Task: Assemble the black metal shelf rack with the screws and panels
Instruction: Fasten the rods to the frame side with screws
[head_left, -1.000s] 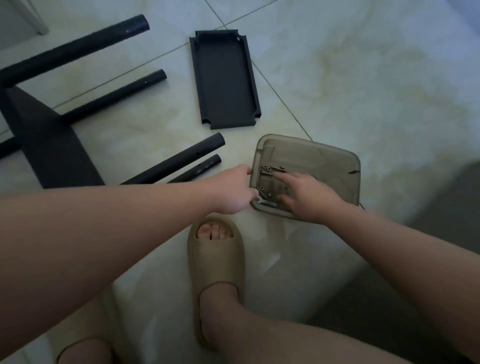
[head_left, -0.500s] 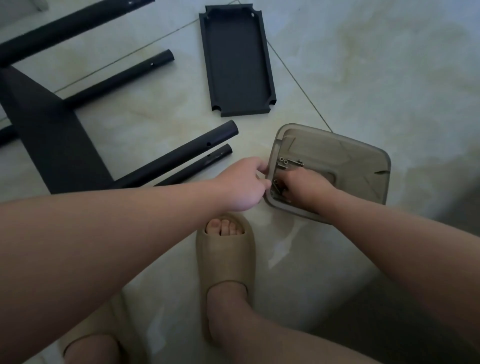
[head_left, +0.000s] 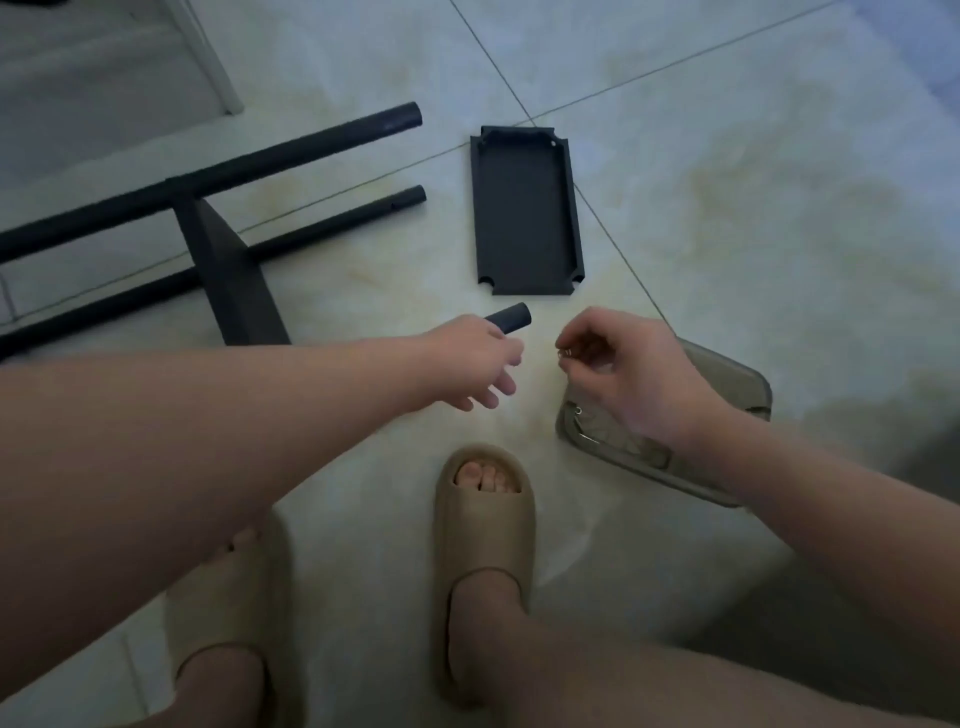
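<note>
Above the floor (head_left: 727, 156), left hand (head_left: 467, 364) spreads loose beside a tube (head_left: 511, 317); right hand (head_left: 634, 379) pinches screws (head_left: 565, 354).

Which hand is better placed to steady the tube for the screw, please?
The left hand: it is open and right at the tube, while the right hand is busy pinching a screw.

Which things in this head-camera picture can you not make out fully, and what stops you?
Head view:
- The metal piece pinched by the right hand: too small to identify or count.
- The nearest black tube: the left hand and forearm cover all but its end; contact unclear.
- The clear tray: right hand and wrist hide most contents.
- The long black tubes: cut off by the left edge.
</note>
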